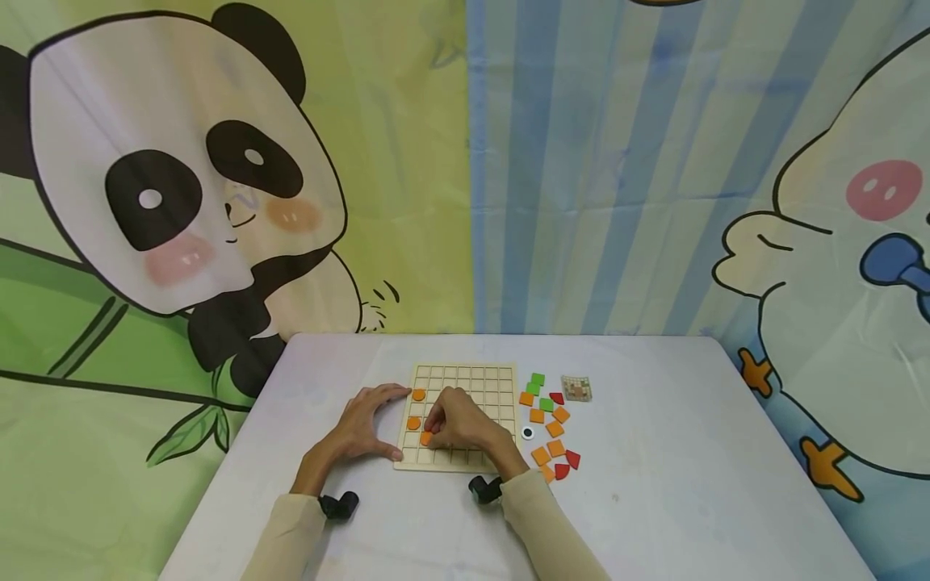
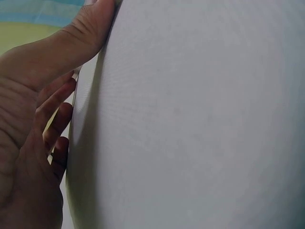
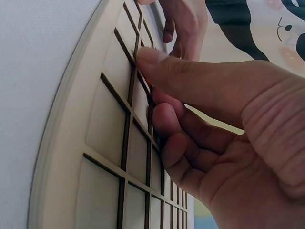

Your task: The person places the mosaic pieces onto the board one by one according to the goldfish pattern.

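1. Beige sleeves (image 1: 548, 516), nearest the head camera: soft cloth, with a black wrist device (image 1: 339, 506) beyond the left cuff.
2. Right hand (image 1: 461, 420): thumb and fingertips pinched together on an orange piece (image 1: 425, 438), over the left part of the board. Its full outline is hidden by the fingers. The piece is probably light, stiff and smooth, best taken by opposite edges; its thinness would make it awkward to lift from a flat cell.
3. Left hand (image 1: 356, 424): well apart from the right, thumb and fingers spread wide, the thumb at the near-left corner and the fingertips along the left edge of the board.
4. Grid board (image 1: 501, 385): pale, apparently wooden, flat on the table, with square cells and a plain border; dark lines divide the cells in the right wrist view. Likely rigid and light enough to slide; the border offers the surest hold.
5. Orange discs (image 1: 418, 394): two, round and flat, in the left part of the grid.
6. Loose pieces right of the board: squarish orange tiles (image 1: 537, 416), green tiles (image 1: 546, 404), red curved-edged pieces (image 1: 572, 459) and a black-centred white disc (image 1: 527, 433). Beyond them lies a small patterned square (image 1: 577, 389), its material uncertain.
7. White table (image 1: 654, 420): smooth, probably offering little grip. Behind it hangs a creased, printed backdrop (image 1: 414, 161).
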Tool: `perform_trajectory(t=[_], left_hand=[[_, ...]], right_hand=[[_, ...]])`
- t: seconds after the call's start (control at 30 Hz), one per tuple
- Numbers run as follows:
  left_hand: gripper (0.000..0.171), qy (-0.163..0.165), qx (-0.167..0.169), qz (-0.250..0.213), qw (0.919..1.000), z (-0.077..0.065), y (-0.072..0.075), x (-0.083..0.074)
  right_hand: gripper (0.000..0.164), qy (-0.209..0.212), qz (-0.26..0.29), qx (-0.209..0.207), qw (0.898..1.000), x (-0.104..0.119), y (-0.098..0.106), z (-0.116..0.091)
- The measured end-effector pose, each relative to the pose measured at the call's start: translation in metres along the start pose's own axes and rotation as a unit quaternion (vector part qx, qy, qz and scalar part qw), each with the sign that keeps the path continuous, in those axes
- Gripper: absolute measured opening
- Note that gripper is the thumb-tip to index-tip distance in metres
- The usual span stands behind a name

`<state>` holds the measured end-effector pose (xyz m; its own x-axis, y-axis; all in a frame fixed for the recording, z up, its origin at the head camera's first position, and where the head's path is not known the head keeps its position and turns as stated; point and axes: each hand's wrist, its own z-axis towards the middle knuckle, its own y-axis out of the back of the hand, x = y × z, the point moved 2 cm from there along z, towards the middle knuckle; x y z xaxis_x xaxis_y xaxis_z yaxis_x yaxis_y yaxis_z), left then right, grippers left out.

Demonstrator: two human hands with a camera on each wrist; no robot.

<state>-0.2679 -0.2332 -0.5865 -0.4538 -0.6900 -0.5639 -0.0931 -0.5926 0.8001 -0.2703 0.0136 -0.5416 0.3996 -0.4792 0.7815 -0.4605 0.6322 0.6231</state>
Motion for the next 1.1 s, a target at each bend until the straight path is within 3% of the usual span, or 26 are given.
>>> perform_trajectory(t=[0.2, 0.43, 0.77, 1.1], left_hand=[[0.120, 0.012, 0.005, 0.005, 0.9999, -0.001, 0.001, -0.003], [0.121, 0.053, 0.029, 0.000, 0.9982, 0.002, 0.002, -0.008], [0.121, 0.047, 0.023, 0.012, 0.9985, 0.001, -0.003, -0.006], [0.122, 0.058, 0.029, 0.017, 0.9977, 0.001, -0.002, -0.001]], right_hand=[[0.028, 0.015, 0.007, 0.014, 1.000, 0.004, 0.006, -0.006], [0.031, 0.042, 0.003, -0.004, 0.999, 0.004, 0.030, -0.023], [0.033, 0.024, 0.014, -0.049, 0.998, -0.031, 0.067, -0.061], [0.028, 0.005, 0.007, -0.084, 0.996, -0.051, 0.100, -0.080]])
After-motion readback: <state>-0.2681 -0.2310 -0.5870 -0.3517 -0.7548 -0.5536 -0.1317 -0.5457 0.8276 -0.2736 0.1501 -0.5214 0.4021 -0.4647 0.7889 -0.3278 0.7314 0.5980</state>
